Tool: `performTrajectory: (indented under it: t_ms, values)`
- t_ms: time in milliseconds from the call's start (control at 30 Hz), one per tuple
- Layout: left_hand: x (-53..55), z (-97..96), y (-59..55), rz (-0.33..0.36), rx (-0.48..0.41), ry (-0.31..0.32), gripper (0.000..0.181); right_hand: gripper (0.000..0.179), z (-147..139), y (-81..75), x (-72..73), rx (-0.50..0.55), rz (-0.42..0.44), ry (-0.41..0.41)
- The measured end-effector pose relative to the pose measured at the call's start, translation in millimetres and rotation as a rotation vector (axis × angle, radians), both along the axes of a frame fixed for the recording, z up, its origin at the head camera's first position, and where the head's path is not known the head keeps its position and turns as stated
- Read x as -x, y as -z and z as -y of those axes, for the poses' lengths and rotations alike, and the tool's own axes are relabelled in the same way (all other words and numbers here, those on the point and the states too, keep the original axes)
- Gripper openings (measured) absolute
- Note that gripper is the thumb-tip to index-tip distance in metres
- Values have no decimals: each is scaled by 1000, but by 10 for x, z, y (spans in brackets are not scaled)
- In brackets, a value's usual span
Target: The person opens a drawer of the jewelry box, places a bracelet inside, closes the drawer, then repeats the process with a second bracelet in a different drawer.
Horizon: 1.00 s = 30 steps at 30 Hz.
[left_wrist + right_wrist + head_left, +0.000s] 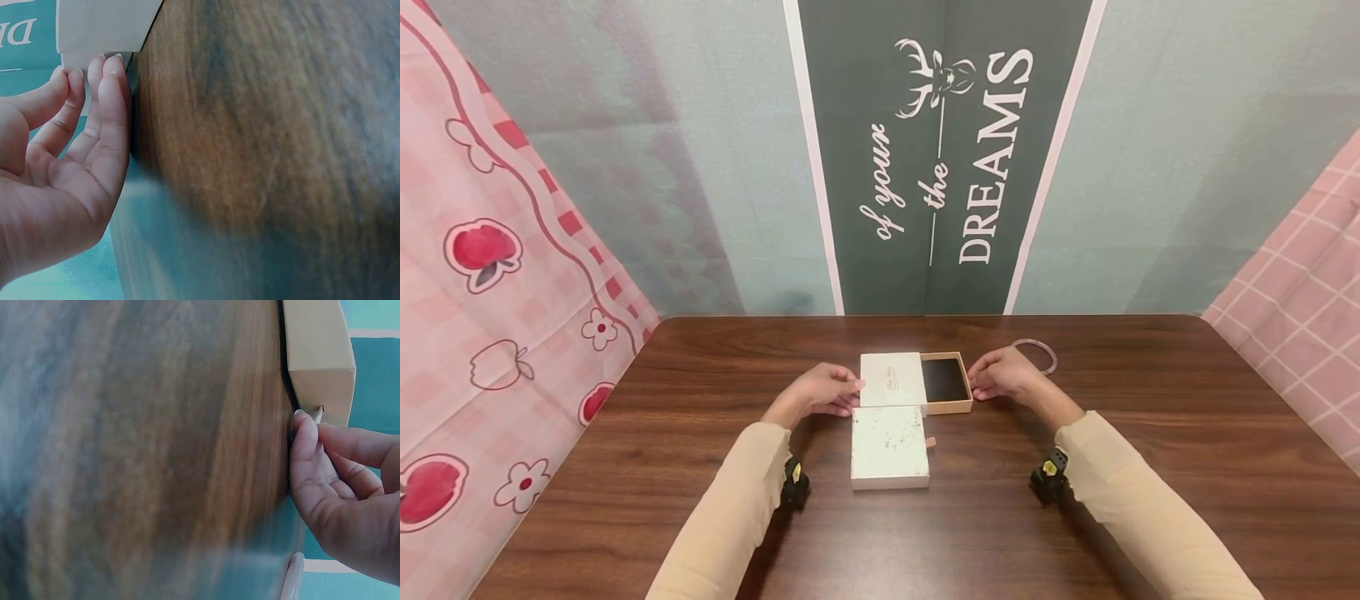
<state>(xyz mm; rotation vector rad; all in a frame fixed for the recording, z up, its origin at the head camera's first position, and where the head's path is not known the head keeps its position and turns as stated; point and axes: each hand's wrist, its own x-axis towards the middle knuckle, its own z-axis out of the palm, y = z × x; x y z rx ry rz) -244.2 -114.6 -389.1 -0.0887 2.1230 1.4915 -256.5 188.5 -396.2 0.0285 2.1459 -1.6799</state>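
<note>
A white box sleeve point(891, 379) with small printed lettering lies flat at the back of the table. Its drawer point(947, 408) sticks partly out to the right and shows a black inside. My left hand point(831, 389) holds the sleeve's left end with thumb and fingertips. At the drawer's right end, my right hand point(1006, 374) pinches a small ribbon tab point(320, 415) between thumb and finger. Directly in front lies a second white box point(889, 446) with a speckled floral print. A pink ribbon tab point(931, 442) protrudes from its right side.
A pale pinkish hoop point(1051, 357) lies behind my right hand. The brown wooden table point(1150, 417) ends at a hanging backdrop point(925, 283) with white lettering. Pink patterned cloths point(550, 300) hang at both sides.
</note>
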Motion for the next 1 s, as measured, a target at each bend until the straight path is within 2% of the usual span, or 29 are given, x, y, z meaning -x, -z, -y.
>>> performTrajectory:
  t_ms: [233,567,1000]
  values:
    - [-7,-7,-19,-2,-4,3,14,16,-29,-2,6,4,-16,-15]
    - [-9,-13,-7,-6,0,-4,15,16,-63,7,3,-21,-8,7]
    - [-7,-11,-5,8,-8,-14,15,15,-97,1,7,7,17,27]
